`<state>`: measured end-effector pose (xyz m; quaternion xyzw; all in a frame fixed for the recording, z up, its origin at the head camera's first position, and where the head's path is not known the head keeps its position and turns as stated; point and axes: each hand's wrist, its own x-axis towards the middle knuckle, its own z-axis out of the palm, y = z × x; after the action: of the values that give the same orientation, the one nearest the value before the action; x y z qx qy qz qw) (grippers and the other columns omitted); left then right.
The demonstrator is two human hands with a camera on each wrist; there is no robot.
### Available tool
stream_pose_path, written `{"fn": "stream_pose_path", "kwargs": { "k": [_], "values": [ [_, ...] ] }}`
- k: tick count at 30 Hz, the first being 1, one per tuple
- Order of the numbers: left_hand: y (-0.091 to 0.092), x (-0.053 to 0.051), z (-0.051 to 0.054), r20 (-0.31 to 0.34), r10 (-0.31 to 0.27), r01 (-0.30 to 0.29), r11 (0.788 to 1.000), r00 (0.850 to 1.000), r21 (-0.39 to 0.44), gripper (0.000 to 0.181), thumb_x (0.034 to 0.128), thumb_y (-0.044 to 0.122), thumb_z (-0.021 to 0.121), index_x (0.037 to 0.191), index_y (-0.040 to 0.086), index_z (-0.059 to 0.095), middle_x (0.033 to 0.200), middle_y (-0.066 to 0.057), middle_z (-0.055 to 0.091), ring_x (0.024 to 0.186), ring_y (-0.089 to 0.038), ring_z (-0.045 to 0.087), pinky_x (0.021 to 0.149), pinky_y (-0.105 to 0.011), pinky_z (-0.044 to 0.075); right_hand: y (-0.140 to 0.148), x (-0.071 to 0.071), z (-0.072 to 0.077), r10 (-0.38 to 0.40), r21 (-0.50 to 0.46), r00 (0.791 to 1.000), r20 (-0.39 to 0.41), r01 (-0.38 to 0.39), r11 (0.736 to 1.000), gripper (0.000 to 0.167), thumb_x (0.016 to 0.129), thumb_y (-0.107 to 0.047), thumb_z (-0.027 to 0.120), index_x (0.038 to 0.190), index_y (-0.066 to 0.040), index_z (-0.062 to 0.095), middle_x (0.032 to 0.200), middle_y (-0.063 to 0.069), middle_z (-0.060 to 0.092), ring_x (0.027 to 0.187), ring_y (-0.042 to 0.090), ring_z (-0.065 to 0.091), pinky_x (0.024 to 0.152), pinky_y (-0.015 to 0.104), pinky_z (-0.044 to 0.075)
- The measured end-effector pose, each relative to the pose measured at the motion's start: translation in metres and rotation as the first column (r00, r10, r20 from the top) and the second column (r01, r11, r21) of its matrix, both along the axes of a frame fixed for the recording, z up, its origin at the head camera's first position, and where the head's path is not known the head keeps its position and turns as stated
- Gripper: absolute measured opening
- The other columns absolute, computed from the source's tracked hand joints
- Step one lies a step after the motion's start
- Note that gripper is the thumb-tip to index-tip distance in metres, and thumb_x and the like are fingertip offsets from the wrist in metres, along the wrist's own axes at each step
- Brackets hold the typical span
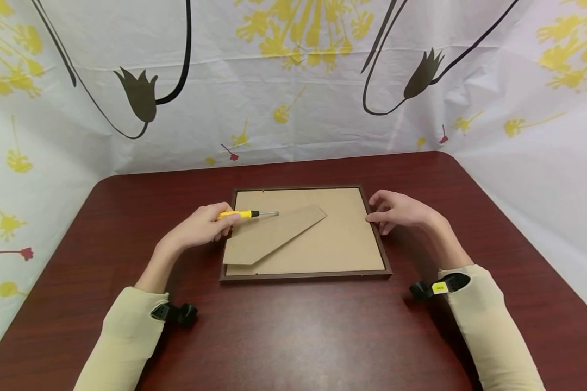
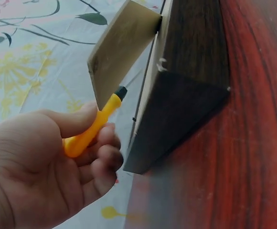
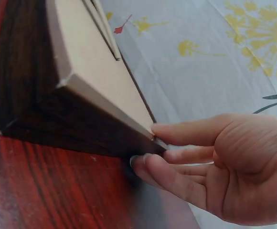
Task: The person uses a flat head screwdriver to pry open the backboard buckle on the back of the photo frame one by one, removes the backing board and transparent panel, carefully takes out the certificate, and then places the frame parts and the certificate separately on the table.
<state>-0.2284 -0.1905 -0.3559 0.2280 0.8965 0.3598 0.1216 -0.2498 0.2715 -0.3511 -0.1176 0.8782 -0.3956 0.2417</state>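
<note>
A dark brown picture frame (image 1: 305, 275) lies face down on the table, its tan backing board (image 1: 342, 239) upward. On the backing sits a slanted tan easel stand (image 1: 274, 233), standing up from the board in the left wrist view. My left hand (image 1: 203, 225) grips a yellow-handled screwdriver (image 1: 239, 214) at the frame's left side, its metal shaft pointing right over the board and stand. At the opposite side, my right hand (image 1: 401, 210) holds the frame's right edge, thumb at the top rim and fingers along the outer side, as the right wrist view shows.
The dark red wood-grain table (image 1: 293, 336) has rounded far corners. A white sheet (image 1: 293, 125) with yellow flowers and dark tulips hangs behind and around it. Black wrist cameras (image 1: 176, 313) are strapped over both cream sleeves.
</note>
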Motion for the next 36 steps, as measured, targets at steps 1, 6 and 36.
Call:
{"fn": "stream_pose_path", "kwargs": {
  "k": [1,6,36],
  "values": [
    [0.001,0.000,0.002,-0.028,0.007,-0.007,1.000,1.000,-0.017,0.026,0.1053,0.025,0.057,0.094,0.002,0.060,0.072,-0.006,0.056,0.061,-0.018,0.051,0.059,-0.031,0.042,-0.001,0.000,0.000,-0.006,0.004,1.000,-0.009,0.007,1.000,0.059,0.096,-0.021,0.071,0.137,0.007,0.039,0.100,0.019,0.065,0.076,0.028,0.068,0.072,0.041,0.059],
    [0.005,0.003,0.011,-0.129,0.041,-0.049,0.997,0.991,-0.056,0.021,0.1037,0.022,0.060,0.108,0.001,0.061,0.075,-0.005,0.052,0.064,-0.018,0.044,0.061,-0.033,0.039,-0.004,0.000,-0.005,-0.003,0.012,0.999,-0.040,0.003,1.000,0.092,0.095,-0.030,0.073,0.160,-0.005,0.012,0.100,0.021,0.062,0.073,0.029,0.067,0.071,0.042,0.059],
    [0.029,0.006,0.018,-0.447,0.118,-0.180,0.979,0.886,-0.098,0.022,0.0955,0.013,0.070,0.112,-0.001,0.072,0.083,-0.011,0.067,0.059,-0.019,0.044,0.056,-0.032,0.038,-0.011,-0.001,-0.017,0.052,0.112,0.991,-0.122,-0.039,0.993,0.096,0.086,-0.044,0.080,0.162,-0.024,0.025,0.083,0.010,0.045,0.065,0.025,0.054,0.060,0.037,0.051]
  ]
}}
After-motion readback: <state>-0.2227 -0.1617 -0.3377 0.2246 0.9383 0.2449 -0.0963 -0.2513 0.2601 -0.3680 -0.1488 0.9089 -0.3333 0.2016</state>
